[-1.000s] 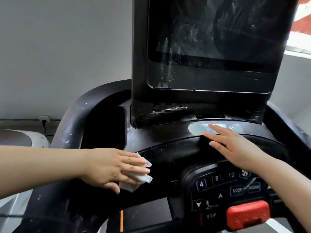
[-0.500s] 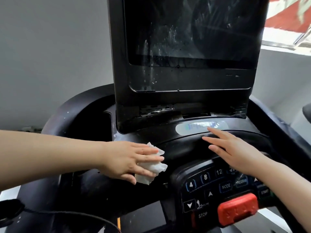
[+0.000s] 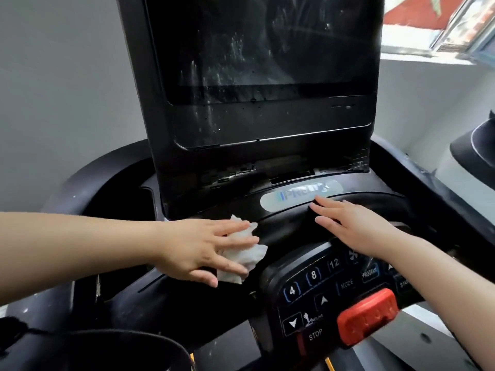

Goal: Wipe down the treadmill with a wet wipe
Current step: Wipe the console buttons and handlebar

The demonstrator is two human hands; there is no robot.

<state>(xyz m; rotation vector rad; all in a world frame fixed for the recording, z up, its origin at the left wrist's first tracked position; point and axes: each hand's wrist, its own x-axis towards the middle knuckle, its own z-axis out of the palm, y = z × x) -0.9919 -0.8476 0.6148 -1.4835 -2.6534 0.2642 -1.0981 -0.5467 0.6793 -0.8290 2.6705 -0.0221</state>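
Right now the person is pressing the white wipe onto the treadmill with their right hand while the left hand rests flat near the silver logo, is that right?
Not quite: the hands are swapped. The head view shows the left hand pressing the white wipe onto the treadmill, while the right hand rests flat near the silver logo.

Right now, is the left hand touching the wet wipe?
Touching. The head view shows the left hand lying flat on the crumpled wet wipe, its straight fingers pressing it against the black console, with no gap.
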